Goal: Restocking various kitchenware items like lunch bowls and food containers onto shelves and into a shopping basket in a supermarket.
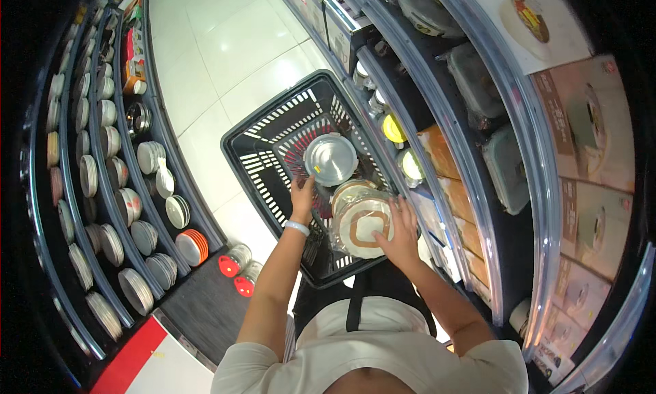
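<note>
Below me a black plastic shopping basket (254, 186) with slotted walls holds kitchenware. A round container with a translucent lid (330, 159) sits inside it and bears a small yellow sticker. My left hand (302, 195), with a pale bangle at the wrist, is at the near-left side of this container, a fingertip at its edge. How firmly it holds, if at all, is unclear. Nearer to me, my right hand (401, 232) grips the right edge of a clear-wrapped container set (365, 225), pale with a brown square ring on top. Its thumb lies over the top.
Shelves on the left carry stacked bowls and plates (191, 247). Two red-lidded jars (238, 267) stand on a low dark ledge. Right-hand shelves hold glass containers (505, 168), yellow-lidded jars (393, 128) and printed boxes (589, 225). A tiled floor (225, 40) lies beyond the basket.
</note>
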`<state>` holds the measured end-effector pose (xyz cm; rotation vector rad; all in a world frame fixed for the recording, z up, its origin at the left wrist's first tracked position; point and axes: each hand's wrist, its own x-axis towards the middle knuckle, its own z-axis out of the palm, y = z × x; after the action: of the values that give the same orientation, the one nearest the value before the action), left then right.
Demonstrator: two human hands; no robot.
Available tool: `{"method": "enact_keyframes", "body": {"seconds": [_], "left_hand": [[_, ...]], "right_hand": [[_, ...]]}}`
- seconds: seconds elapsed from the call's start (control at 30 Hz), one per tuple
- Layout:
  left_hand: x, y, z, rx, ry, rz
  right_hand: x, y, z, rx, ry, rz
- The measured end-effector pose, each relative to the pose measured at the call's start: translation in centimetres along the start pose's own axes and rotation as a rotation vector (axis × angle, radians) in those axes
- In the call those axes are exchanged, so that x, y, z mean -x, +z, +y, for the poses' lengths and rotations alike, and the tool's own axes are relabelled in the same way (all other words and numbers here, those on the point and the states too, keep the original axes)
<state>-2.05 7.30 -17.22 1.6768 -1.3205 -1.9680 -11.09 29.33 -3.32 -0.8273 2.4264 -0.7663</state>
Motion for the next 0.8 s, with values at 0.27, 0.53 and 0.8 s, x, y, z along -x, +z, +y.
{"method": "enact_keyframes", "body": {"seconds": [0.27, 0.53, 0.8], "left_hand": [[7.1, -5.0, 2.6, 0.019, -0.025, -0.306], [11.2, -7.4, 2.7, -0.097, -0.004, -0.535], [12.0, -8.2, 2.6, -0.19, 0.043, -0.623]], "right_hand": [[2.9, 2.1, -3.3, 0.094, 0.046, 0.337], [8.6, 4.0, -6.8, 0.057, 0.164, 0.469], [14.1, 6.7, -7.6, -0.071, 0.287, 0.553]]}}
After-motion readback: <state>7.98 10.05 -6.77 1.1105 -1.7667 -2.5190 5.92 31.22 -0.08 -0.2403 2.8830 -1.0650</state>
